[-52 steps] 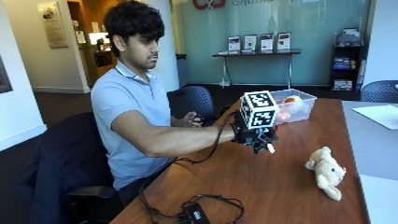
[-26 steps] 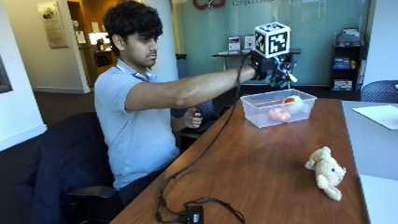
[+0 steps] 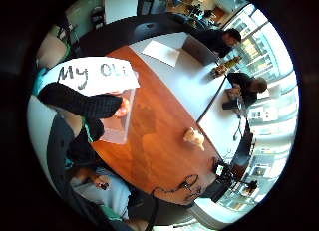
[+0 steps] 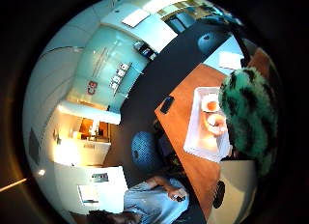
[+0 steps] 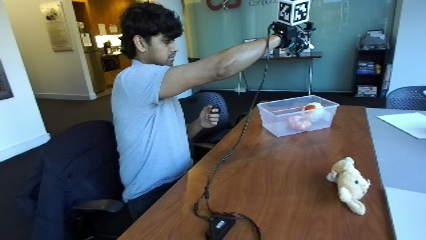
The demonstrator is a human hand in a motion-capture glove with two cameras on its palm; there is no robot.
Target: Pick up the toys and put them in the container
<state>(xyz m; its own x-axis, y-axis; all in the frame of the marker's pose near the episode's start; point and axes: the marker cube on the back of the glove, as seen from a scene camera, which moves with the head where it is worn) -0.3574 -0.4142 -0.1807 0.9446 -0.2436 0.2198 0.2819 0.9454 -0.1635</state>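
My gloved right hand [image 5: 291,36] is raised high, above and a little behind the clear plastic container [image 5: 296,116]. It grips a green and black furry toy [image 4: 248,118], which fills one side of the thumb side palm view; its white tag [image 3: 94,74] shows in the little finger side view. Down below, the container [image 4: 203,132] holds orange and pink toys [image 5: 301,120]. A cream plush animal [image 5: 349,184] lies on the wooden table [image 5: 279,180], nearer the front right; the same cream plush [image 3: 194,137] is seen from above.
A black cable runs from the hand down to a small black box [image 5: 219,223] at the table's near edge. White paper [image 5: 406,122] lies on the grey table part at right. The person's bare left hand [image 5: 210,116] holds a small black device.
The right hand has risen from table height beside the container to high above it, taking the furry toy along. The cream plush has stayed put.
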